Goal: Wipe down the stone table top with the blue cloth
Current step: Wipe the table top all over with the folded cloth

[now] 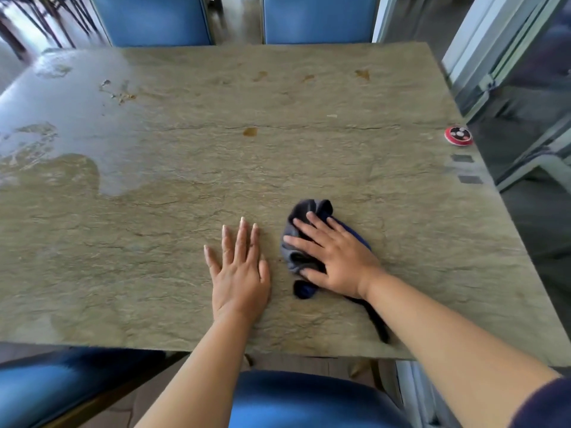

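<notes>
The stone table top [185, 180] fills the view, greenish-brown and veined. A crumpled dark blue cloth [304, 213] lies on it near the front, right of centre. My right hand [336, 257] presses flat on the cloth with its fingers spread and straight. My left hand [239, 270] rests flat on the bare stone just left of the cloth, fingers straight and close together. Brown stains mark the stone, one at the middle [250, 131] and several toward the far edge. A wet sheen covers the left part of the table [71, 118].
A small round red and white device [458, 136] sits at the table's right edge, with two dark stickers [466, 168] in front of it. Two blue chairs [154, 17] stand at the far side and two blue seats [309, 400] at the near side. Glass panels rise at right.
</notes>
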A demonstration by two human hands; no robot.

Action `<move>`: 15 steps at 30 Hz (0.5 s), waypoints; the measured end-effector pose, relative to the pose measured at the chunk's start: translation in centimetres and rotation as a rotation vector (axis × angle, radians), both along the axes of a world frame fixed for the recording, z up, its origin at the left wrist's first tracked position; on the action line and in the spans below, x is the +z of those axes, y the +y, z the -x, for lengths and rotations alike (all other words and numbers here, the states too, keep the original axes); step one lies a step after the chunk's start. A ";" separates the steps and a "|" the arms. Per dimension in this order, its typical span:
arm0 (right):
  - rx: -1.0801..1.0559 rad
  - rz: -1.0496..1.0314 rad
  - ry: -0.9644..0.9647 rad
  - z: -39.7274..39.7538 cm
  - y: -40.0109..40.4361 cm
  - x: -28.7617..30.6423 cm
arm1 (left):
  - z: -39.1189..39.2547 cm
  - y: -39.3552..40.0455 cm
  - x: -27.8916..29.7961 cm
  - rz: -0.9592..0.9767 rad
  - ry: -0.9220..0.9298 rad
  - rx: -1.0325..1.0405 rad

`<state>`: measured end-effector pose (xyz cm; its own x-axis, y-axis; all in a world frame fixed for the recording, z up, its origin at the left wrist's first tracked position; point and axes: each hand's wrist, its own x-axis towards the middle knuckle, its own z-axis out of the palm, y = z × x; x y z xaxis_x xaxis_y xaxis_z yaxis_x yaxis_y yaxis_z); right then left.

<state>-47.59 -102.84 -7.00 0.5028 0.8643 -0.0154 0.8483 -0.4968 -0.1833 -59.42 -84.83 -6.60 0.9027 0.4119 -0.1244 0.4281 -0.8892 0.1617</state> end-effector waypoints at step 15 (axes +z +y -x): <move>-0.355 -0.264 0.290 6.9 -3.8 1.3 | -1.4 -1.0 1.9 0.279 -0.067 0.236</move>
<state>-54.44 -106.66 -5.68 0.7724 0.6351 -0.0020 0.5322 -0.6490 -0.5436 -58.06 -85.86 -4.74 0.7968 0.5683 -0.2054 0.5964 -0.6850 0.4183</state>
